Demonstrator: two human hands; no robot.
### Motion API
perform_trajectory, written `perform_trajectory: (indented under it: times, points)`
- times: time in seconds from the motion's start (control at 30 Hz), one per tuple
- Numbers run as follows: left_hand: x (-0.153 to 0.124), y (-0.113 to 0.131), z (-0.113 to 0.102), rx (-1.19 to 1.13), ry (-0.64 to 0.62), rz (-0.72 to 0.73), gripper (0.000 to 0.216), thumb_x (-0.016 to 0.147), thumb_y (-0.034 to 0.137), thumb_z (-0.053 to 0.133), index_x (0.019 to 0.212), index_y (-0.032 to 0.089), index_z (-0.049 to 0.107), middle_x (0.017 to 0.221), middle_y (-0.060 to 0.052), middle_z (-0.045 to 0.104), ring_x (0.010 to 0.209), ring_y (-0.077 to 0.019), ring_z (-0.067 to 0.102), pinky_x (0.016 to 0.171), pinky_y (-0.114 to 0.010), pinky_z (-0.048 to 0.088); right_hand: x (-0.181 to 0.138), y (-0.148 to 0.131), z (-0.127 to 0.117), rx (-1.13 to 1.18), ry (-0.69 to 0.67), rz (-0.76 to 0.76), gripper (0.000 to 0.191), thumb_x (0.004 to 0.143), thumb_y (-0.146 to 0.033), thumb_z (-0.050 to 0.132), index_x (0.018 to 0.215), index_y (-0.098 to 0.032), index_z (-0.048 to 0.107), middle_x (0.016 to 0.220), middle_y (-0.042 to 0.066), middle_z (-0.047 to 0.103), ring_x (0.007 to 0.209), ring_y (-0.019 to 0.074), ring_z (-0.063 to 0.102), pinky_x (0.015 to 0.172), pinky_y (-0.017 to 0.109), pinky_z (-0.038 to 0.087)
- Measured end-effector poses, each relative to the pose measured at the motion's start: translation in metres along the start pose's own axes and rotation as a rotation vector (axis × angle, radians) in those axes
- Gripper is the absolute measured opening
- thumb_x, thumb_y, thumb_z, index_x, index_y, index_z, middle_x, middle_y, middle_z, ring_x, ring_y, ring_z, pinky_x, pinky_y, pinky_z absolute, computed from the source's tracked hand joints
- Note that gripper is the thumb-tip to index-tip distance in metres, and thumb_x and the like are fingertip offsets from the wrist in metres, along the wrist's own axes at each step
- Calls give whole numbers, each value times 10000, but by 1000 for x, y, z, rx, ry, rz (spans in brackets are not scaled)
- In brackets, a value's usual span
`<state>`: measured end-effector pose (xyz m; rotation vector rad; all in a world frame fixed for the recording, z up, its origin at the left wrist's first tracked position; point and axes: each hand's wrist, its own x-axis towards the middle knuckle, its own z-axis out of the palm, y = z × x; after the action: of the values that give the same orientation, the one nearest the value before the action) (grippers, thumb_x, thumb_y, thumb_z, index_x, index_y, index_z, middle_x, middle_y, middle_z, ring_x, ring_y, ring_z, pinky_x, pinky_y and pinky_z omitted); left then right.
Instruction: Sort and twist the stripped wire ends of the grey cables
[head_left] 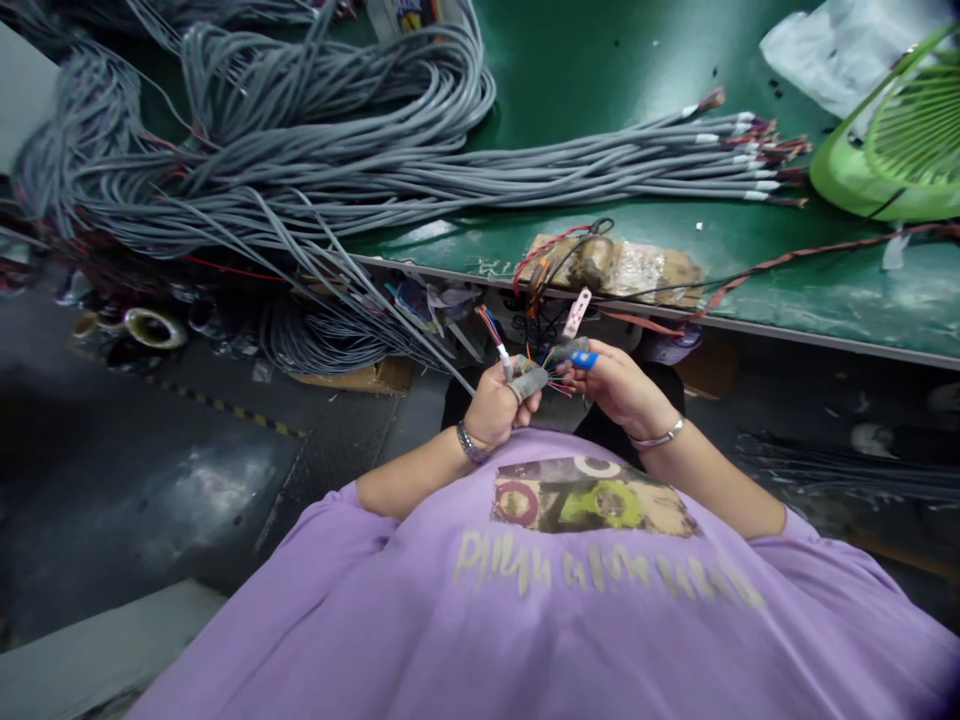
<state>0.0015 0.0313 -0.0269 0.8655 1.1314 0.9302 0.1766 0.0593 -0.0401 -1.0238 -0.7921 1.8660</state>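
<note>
My left hand (491, 408) is closed around a grey cable (455, 372) in front of my body. A cable end with a white band (504, 358) and fanned coloured wires (489, 326) sticks up beside its thumb. Close on its right, my right hand (619, 385) pinches thin coloured wires (556, 382) that spread between the two hands. Grey coverings wrap some fingertips on both hands, and a blue band (583, 360) circles a right finger. Exactly how the fingertips grip the wires is too small to tell.
A large bundle of grey cables (420, 185) lies along the green table (555, 60), stripped ends to the right. A wooden board (679, 275) with a taped device sits at the table's edge. A green fan (896, 140) stands right. Coiled cables (330, 335) lie below.
</note>
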Motion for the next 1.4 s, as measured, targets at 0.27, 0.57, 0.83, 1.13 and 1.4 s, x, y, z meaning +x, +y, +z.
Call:
perform_trajectory:
  times: [0.27,0.57,0.83,1.13,1.4]
  points:
    - [7,24,1,-60,-196,-110,427,644,481,795,664,176,497,429,63,493,272,-24,318,278,-161,179,19,-16,-18,86,38,65,505,785,-690,624,798,-187,662,735,42,692,600,130,605,580,254,516]
    - [25,28,7,-61,-327,-175,381,634,437,796,701,164,539,424,54,504,266,-25,318,275,-153,180,34,-14,1,-107,143,-216,562,593,-718,775,710,-205,576,595,-24,542,492,90,403,473,245,331]
    - [32,30,7,-103,-340,-230,376,580,381,814,705,170,529,400,60,488,258,-32,317,263,-146,192,40,-5,11,-11,158,-227,646,659,-859,584,711,-215,579,621,1,565,531,119,470,511,272,385]
    - [34,27,10,-81,-340,-257,379,588,386,817,694,165,529,414,55,490,262,-25,311,270,-149,172,45,-11,16,93,142,-157,634,667,-844,602,787,-222,597,697,29,645,641,164,589,564,283,468]
    - [34,25,10,-73,-350,-253,371,598,389,811,717,162,543,416,59,487,264,-23,308,275,-153,163,44,-9,15,57,105,-136,698,666,-908,497,795,-228,583,726,31,651,629,152,577,573,278,491]
